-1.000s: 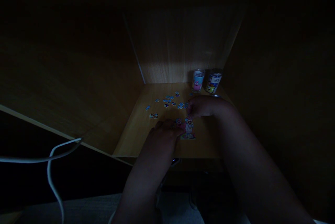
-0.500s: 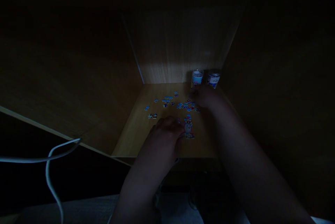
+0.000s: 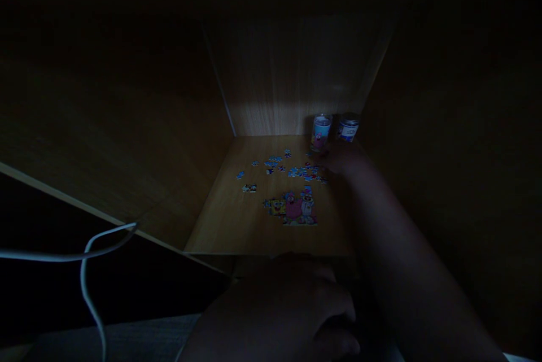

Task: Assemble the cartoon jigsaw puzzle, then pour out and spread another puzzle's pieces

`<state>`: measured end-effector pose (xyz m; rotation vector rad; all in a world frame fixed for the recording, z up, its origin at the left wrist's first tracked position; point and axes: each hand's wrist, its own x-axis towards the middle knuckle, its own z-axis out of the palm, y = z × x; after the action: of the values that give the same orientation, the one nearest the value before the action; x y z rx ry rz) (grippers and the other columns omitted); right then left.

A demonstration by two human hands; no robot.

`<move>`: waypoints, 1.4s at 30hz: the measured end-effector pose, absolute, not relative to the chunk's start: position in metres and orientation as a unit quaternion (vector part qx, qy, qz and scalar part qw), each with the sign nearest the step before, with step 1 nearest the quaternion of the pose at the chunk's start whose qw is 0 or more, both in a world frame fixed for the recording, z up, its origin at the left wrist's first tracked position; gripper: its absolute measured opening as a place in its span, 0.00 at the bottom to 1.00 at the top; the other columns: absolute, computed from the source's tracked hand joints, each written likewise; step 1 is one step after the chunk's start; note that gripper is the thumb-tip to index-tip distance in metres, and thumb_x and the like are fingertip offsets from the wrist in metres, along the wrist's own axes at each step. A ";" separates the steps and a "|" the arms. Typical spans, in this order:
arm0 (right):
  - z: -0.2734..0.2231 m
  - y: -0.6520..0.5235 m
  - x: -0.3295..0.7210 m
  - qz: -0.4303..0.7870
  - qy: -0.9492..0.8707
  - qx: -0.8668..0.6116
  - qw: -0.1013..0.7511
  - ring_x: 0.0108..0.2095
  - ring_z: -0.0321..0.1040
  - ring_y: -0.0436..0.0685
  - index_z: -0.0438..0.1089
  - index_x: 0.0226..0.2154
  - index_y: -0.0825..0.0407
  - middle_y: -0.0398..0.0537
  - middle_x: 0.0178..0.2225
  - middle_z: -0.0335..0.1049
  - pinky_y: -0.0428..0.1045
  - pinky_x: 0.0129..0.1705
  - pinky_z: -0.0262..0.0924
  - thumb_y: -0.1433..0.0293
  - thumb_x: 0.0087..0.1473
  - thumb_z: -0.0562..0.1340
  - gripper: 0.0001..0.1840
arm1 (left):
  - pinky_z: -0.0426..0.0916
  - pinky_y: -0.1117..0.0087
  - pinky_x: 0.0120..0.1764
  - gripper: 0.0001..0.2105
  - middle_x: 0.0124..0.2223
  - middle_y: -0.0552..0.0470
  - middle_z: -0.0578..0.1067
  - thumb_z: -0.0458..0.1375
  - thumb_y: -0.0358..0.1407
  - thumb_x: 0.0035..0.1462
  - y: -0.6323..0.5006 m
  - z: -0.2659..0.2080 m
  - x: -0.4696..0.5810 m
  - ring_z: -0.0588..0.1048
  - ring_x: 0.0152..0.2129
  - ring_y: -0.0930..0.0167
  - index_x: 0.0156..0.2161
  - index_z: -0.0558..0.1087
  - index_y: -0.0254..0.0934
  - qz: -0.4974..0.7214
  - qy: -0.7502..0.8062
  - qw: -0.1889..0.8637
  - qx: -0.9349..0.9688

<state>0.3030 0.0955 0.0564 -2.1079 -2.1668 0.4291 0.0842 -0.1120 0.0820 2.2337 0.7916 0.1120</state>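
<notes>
A partly joined jigsaw puzzle [image 3: 292,210] with cartoon figures, one yellow, one pink and one pale, lies near the shelf's front edge. Loose puzzle pieces [image 3: 296,172], mostly blue, are scattered behind it. My right hand [image 3: 342,157] is low over the shelf at the right of these pieces, in front of a clear jar [image 3: 321,131]. Its fingers look bent together; darkness hides what they may hold. Below the shelf's front edge is my left hand [image 3: 292,302], thumb and fingers apart, with nothing visible in it.
A second jar [image 3: 348,127] with a dark lid stands beside the clear one in the back right corner. Wooden panels enclose the shelf [image 3: 228,226] at the back and sides. A white cable [image 3: 84,277] hangs at the lower left. The light is very dim.
My left hand has drawn back from the joined puzzle to below the shelf edge, uncovering the yellow and pink figures. My right hand has shifted slightly right and down, showing more of the clear jar.
</notes>
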 end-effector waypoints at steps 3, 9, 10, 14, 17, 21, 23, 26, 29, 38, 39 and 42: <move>0.054 0.096 0.303 0.136 -0.704 -0.696 0.041 0.45 0.80 0.65 0.81 0.52 0.52 0.63 0.47 0.83 0.53 0.45 0.70 0.61 0.66 0.64 0.18 | 0.73 0.66 0.42 0.07 0.46 0.55 0.84 0.72 0.37 0.63 -0.112 0.081 0.083 0.83 0.44 0.65 0.46 0.84 0.47 0.039 0.339 0.368 0.865; 0.051 0.098 0.306 0.112 -0.693 -0.711 0.040 0.52 0.79 0.71 0.79 0.56 0.55 0.70 0.54 0.80 0.57 0.50 0.71 0.64 0.67 0.63 0.20 | 0.73 0.64 0.45 0.06 0.45 0.51 0.83 0.68 0.40 0.66 -0.116 0.066 0.077 0.81 0.44 0.62 0.47 0.84 0.48 0.070 0.391 0.339 0.853; 0.052 0.098 0.305 0.111 -0.695 -0.709 0.042 0.53 0.79 0.72 0.79 0.57 0.55 0.70 0.54 0.79 0.57 0.50 0.70 0.64 0.67 0.63 0.21 | 0.73 0.64 0.46 0.07 0.45 0.51 0.83 0.68 0.40 0.66 -0.116 0.064 0.076 0.81 0.44 0.62 0.48 0.84 0.48 0.070 0.397 0.336 0.851; 0.056 0.094 0.301 0.141 -0.728 -0.670 0.039 0.51 0.79 0.65 0.79 0.57 0.52 0.62 0.53 0.82 0.51 0.47 0.70 0.60 0.68 0.64 0.21 | 0.72 0.64 0.46 0.08 0.47 0.54 0.83 0.69 0.40 0.65 -0.113 0.063 0.073 0.81 0.45 0.63 0.49 0.83 0.50 0.052 0.425 0.333 0.840; 0.058 0.091 0.295 0.180 -0.759 -0.626 0.007 0.43 0.80 0.61 0.84 0.45 0.50 0.55 0.45 0.84 0.48 0.41 0.69 0.58 0.63 0.70 0.14 | 0.71 0.65 0.46 0.08 0.48 0.56 0.83 0.70 0.39 0.65 -0.112 0.066 0.072 0.81 0.45 0.63 0.49 0.83 0.51 0.050 0.439 0.330 0.834; 0.061 0.089 0.289 0.187 -0.781 -0.596 -0.022 0.43 0.80 0.61 0.85 0.42 0.50 0.53 0.43 0.84 0.50 0.42 0.68 0.62 0.59 0.74 0.11 | 0.70 0.64 0.46 0.09 0.47 0.55 0.83 0.68 0.37 0.66 -0.112 0.068 0.072 0.81 0.44 0.64 0.50 0.83 0.50 0.058 0.444 0.337 0.828; 0.063 0.087 0.288 0.185 -0.784 -0.591 -0.030 0.43 0.80 0.62 0.85 0.43 0.50 0.54 0.43 0.84 0.50 0.42 0.68 0.63 0.60 0.73 0.11 | 0.70 0.65 0.45 0.09 0.47 0.56 0.83 0.68 0.36 0.65 -0.112 0.067 0.072 0.81 0.44 0.64 0.49 0.83 0.50 0.059 0.443 0.335 0.829; 0.065 0.085 0.287 0.186 -0.788 -0.586 -0.037 0.42 0.80 0.62 0.85 0.42 0.51 0.54 0.42 0.84 0.50 0.41 0.68 0.64 0.61 0.71 0.10 | 0.71 0.65 0.45 0.10 0.48 0.56 0.83 0.69 0.36 0.64 -0.111 0.065 0.070 0.81 0.45 0.63 0.50 0.83 0.50 0.063 0.446 0.325 0.832; 0.065 0.084 0.287 0.190 -0.789 -0.583 -0.034 0.41 0.79 0.62 0.85 0.40 0.51 0.54 0.40 0.84 0.50 0.39 0.67 0.65 0.60 0.71 0.09 | 0.72 0.64 0.47 0.12 0.49 0.55 0.83 0.70 0.36 0.64 -0.111 0.063 0.068 0.81 0.46 0.63 0.52 0.82 0.50 0.067 0.453 0.317 0.831; 0.054 0.091 0.286 0.268 -0.766 -0.578 0.089 0.40 0.80 0.55 0.79 0.56 0.49 0.51 0.49 0.84 0.46 0.39 0.70 0.64 0.67 0.65 0.18 | 0.74 0.65 0.47 0.05 0.47 0.54 0.84 0.65 0.36 0.69 -0.091 0.071 0.060 0.82 0.45 0.65 0.48 0.81 0.46 0.121 0.437 0.311 0.835; 0.052 0.092 0.285 0.297 -0.758 -0.569 0.118 0.40 0.80 0.54 0.77 0.59 0.47 0.50 0.50 0.84 0.46 0.39 0.70 0.64 0.68 0.64 0.19 | 0.74 0.65 0.48 0.05 0.47 0.54 0.84 0.63 0.36 0.71 -0.086 0.072 0.059 0.82 0.45 0.65 0.47 0.82 0.45 0.141 0.437 0.310 0.833; 0.048 0.092 0.284 0.399 -0.713 -0.538 0.206 0.43 0.80 0.55 0.78 0.57 0.44 0.47 0.50 0.85 0.45 0.39 0.71 0.64 0.66 0.67 0.18 | 0.75 0.64 0.52 0.07 0.48 0.52 0.86 0.60 0.34 0.72 -0.069 0.069 0.054 0.83 0.46 0.65 0.43 0.81 0.43 0.202 0.438 0.300 0.823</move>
<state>0.2838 0.0924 0.0481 -1.4998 -1.9871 1.1117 0.0539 -0.0689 0.0694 2.1862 1.1619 0.5359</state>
